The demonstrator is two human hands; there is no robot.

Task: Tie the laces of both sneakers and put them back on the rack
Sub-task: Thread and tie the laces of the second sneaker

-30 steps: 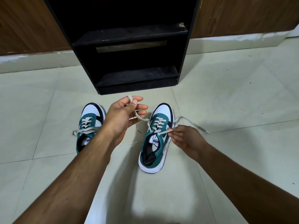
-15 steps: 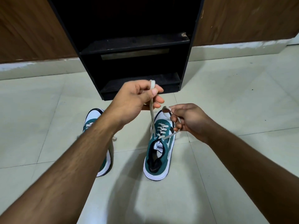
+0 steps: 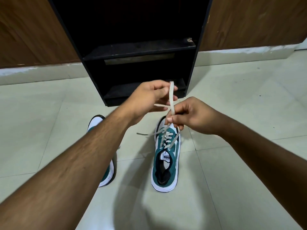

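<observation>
Two teal and white sneakers stand on the tiled floor before the rack. The right sneaker [image 3: 166, 163] shows whole, toe toward the rack. My forearm covers most of the left sneaker [image 3: 106, 176]. My left hand [image 3: 149, 98] pinches the top of a pale lace [image 3: 171, 100] raised above the right sneaker. My right hand [image 3: 189, 117] pinches the same lace lower down, just over the toe. Another lace end [image 3: 142, 134] trails to the left of that shoe.
The black shoe rack [image 3: 137, 50] stands straight ahead with two shelves in view, both bare. Brown wooden panels [image 3: 33, 30] flank it above a pale skirting. Pale floor tiles [image 3: 249, 97] spread all around the shoes.
Both hands have risen and come together above the right sneaker. My right hand has moved up to the lace my left hand lifts. The camera has tilted down and closer.
</observation>
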